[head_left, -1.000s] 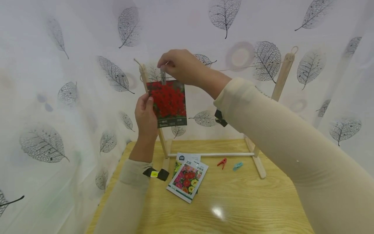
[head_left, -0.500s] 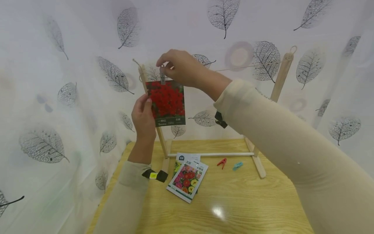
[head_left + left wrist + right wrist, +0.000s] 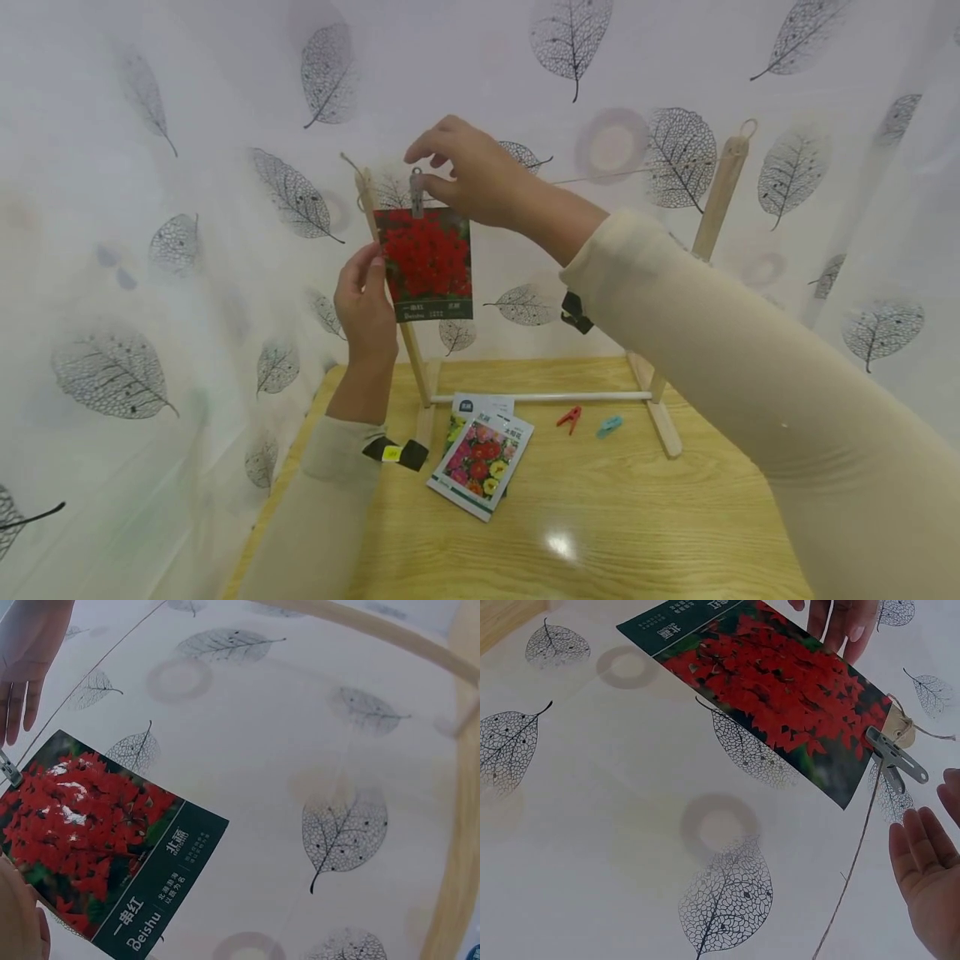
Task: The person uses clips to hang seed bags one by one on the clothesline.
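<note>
A seed packet (image 3: 426,262) with red flowers hangs from a string, held at its top edge by a metal clothespin (image 3: 417,193). In the right wrist view the clothespin (image 3: 894,759) bites over both string and packet. My right hand (image 3: 476,171) is spread beside it, thumb near the clothespin and fingers apart; the right wrist view shows a gap between this hand (image 3: 930,877) and the clothespin. At the packet's left edge is my left hand (image 3: 365,292), its thumb right by the edge and its fingers loosely extended.
The string (image 3: 600,177) runs between two wooden posts (image 3: 720,200) of a stand with a white crossbar (image 3: 540,397). On the wooden table (image 3: 600,517) lie overlapping seed packets (image 3: 483,462), a red clothespin (image 3: 570,419) and a blue clothespin (image 3: 610,426). A leaf-print curtain hangs behind.
My right hand's fingers have let go of the metal clothespin and spread upward. My left hand has eased slightly left, its thumb sliding off the packet's face. The packet stays hanging.
</note>
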### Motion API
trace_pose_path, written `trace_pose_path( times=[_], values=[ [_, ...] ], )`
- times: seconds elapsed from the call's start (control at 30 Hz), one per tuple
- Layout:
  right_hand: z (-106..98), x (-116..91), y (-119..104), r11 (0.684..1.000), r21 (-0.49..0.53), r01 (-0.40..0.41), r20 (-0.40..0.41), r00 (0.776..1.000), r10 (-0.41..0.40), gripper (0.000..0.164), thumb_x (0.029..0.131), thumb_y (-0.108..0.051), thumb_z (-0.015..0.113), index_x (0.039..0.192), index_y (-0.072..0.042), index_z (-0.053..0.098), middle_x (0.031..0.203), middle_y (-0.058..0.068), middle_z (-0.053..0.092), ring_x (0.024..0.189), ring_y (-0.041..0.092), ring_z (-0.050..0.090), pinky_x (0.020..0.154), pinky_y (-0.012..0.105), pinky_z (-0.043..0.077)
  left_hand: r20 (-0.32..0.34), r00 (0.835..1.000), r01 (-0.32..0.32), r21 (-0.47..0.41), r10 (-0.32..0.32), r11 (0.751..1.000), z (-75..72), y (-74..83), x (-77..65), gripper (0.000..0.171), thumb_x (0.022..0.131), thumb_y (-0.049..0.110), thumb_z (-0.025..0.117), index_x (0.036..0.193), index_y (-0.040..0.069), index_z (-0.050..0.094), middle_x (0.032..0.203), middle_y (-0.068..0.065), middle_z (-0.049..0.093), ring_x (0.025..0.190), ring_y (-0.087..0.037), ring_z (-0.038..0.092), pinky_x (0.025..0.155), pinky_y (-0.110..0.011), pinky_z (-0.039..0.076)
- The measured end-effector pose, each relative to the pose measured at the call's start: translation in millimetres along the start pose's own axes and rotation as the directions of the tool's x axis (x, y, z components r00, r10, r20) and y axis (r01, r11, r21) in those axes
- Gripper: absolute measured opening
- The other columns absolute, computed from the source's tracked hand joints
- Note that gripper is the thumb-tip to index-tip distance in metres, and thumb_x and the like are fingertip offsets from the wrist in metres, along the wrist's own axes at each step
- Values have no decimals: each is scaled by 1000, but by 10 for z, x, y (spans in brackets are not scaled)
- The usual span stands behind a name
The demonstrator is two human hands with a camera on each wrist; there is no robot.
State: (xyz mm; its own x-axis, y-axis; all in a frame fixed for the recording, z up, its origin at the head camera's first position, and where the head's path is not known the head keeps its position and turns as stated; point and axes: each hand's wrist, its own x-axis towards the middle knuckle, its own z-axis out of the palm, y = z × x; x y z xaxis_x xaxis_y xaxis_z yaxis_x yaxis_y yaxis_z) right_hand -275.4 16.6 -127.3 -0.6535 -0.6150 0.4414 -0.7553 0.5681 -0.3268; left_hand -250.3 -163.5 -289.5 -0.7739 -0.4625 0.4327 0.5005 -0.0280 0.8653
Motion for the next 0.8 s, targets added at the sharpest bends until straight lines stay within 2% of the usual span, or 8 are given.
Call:
trace_pose_path(
  times=[0.23, 0.4, 0.53, 0.67, 0.8],
  values=[
    [-6, -63, 30, 999, 33, 27, -46, 999, -25, 32, 103, -19, 58, 133, -11, 61, 134, 9, 56, 121, 18, 56, 103, 28, 49, -17, 999, -36, 7, 36, 999, -19, -26, -4, 29, 102, 17, 57, 127, 5, 67, 118, 0, 64, 116, -13, 58, 106, -28, 45],
    [-19, -108, 46, 997, 46, 70, -88, 994, -66, 28, 103, -14, 57, 129, -7, 63, 127, 9, 61, 114, 17, 59, 98, 27, 51, -24, 999, -36, 15, 36, 999, -15, -11, -24, 28, 103, 18, 57, 126, 6, 67, 117, 3, 62, 115, -12, 57, 103, -28, 45],
    [-29, -140, 70, 995, 41, 90, -112, 990, -85, 27, 103, -13, 56, 127, -5, 65, 123, 8, 63, 110, 16, 59, 97, 29, 51, -32, 999, -36, 9, 36, 999, -10, 11, -43, 27, 102, 15, 56, 123, 2, 66, 114, 4, 60, 111, -13, 55, 100, -28, 44],
    [-23, -185, 101, 994, 53, 95, -123, 989, -88, 26, 103, -14, 55, 126, -5, 65, 121, 8, 65, 107, 16, 59, 97, 29, 50, -30, 998, -48, -15, 47, 999, -13, 17, -46, 25, 101, 13, 56, 119, -3, 65, 108, 2, 61, 105, -13, 54, 96, -28, 43],
    [-3, -239, 122, 994, 69, 89, -126, 989, -79, 26, 103, -15, 55, 125, -6, 66, 119, 7, 66, 104, 15, 59, 95, 28, 51, -18, 999, -49, -33, 48, 998, -15, 24, -60, 23, 101, 13, 56, 116, -3, 65, 105, -4, 63, 99, -14, 55, 88, -28, 43]
  ],
)
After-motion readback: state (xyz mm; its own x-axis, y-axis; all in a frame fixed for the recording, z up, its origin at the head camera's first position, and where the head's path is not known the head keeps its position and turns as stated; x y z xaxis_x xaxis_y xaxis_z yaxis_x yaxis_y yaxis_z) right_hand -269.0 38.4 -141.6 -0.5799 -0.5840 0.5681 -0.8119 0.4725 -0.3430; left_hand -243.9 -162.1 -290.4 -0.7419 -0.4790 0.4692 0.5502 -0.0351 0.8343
